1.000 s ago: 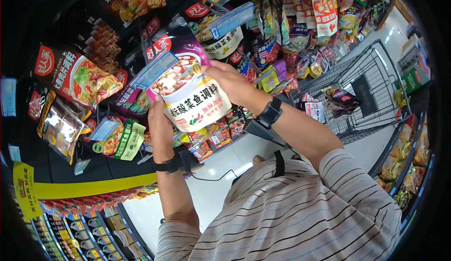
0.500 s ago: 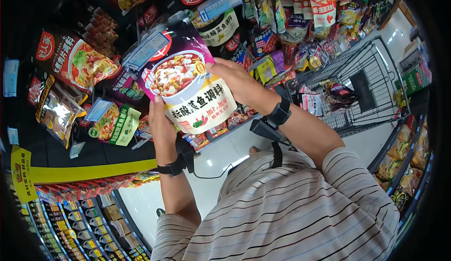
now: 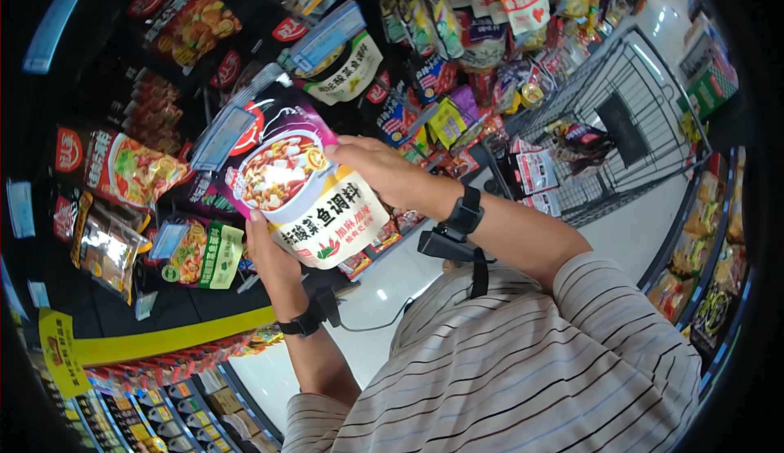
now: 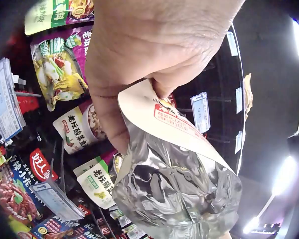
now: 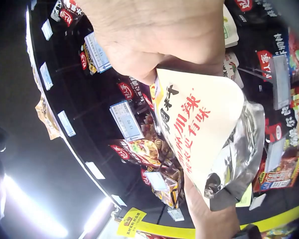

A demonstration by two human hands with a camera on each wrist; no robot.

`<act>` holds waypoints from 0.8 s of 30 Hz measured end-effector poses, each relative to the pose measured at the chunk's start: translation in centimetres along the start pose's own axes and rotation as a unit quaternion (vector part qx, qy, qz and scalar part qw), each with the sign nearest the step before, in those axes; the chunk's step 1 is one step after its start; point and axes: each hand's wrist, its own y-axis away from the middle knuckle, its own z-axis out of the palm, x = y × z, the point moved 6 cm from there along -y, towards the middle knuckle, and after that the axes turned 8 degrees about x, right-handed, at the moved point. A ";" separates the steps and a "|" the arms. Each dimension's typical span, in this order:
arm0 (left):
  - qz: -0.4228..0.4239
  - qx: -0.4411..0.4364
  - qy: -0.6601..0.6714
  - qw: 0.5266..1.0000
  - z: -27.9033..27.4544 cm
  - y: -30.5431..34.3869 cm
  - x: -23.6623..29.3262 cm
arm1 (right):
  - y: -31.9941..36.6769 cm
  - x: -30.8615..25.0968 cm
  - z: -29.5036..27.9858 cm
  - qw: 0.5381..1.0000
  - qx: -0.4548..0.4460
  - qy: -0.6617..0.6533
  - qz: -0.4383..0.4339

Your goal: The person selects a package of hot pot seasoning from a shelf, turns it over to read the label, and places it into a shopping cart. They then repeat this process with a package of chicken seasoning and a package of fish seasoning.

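A purple and white seasoning pouch (image 3: 314, 200) is held between both hands in front of the shelf, its printed face up and tilted. The left hand (image 3: 273, 261) grips its lower left edge, thumb on the front. At the right edge the right hand (image 3: 384, 171) pinches it, thumb on the front. In the left wrist view the left hand (image 4: 149, 45) curls round the pouch (image 4: 179, 174), whose silver bottom fold faces the camera. The right wrist view has the right hand (image 5: 159, 35) gripping the pouch (image 5: 204, 119) by its side.
Hanging pouches, among them a red one (image 3: 131, 163) and a green one (image 3: 204, 253), fill the rack behind blue price tags. A wire shopping cart (image 3: 608, 126) with several packets stands at the right. A yellow shelf edge (image 3: 171, 337) runs at the lower left.
The pouch and both hands have shifted left and a little lower in the head view, and both hands keep hold of it. The rack and cart appear shifted as the view moved.
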 end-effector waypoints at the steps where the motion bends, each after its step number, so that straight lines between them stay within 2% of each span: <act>1: 0.000 -0.003 0.008 1.000 -0.1 0.0 -0.1 | 0.1 -0.2 -0.1 1.000 -0.001 0.011 -0.013; 2: -0.008 -0.002 0.005 1.000 -0.3 -0.1 -0.2 | 0.3 -0.5 -0.1 0.999 -0.001 0.022 -0.026; 5: -0.014 0.002 0.008 1.000 -0.9 -0.6 -0.7 | 1.2 -0.4 0.8 0.999 0.025 -0.022 0.033; 8: -0.033 -0.027 0.013 0.999 -0.7 -0.8 -0.4 | 2.0 -0.2 0.8 0.993 0.064 0.100 -0.006; 9: -0.053 -0.044 0.018 0.997 -0.4 -0.7 -0.2 | 3.6 -2.9 2.8 0.993 -0.025 0.117 0.015; 12: -0.069 -0.046 0.023 0.996 -0.5 -0.8 -0.1 | 4.0 -2.6 3.7 0.989 -0.055 0.140 0.000; 13: -0.080 -0.054 0.035 0.995 -0.2 -0.7 -0.1 | 4.1 -2.5 4.3 0.991 -0.069 0.111 -0.010; 16: -0.122 -0.062 0.026 0.990 -0.7 -0.3 0.1 | 4.9 -3.2 5.0 0.982 -0.080 0.165 -0.048; 17: -0.136 -0.035 0.019 0.990 -0.9 -0.5 -0.2 | 5.2 -3.4 5.2 0.982 -0.081 0.167 -0.034; 21: -0.128 -0.055 -0.027 0.990 -0.1 0.6 0.6 | 5.4 -3.0 5.9 0.986 -0.093 0.131 -0.044; 24: -0.150 -0.047 -0.005 0.988 -0.1 0.4 0.4 | 5.3 -2.9 5.7 0.987 -0.094 0.123 -0.043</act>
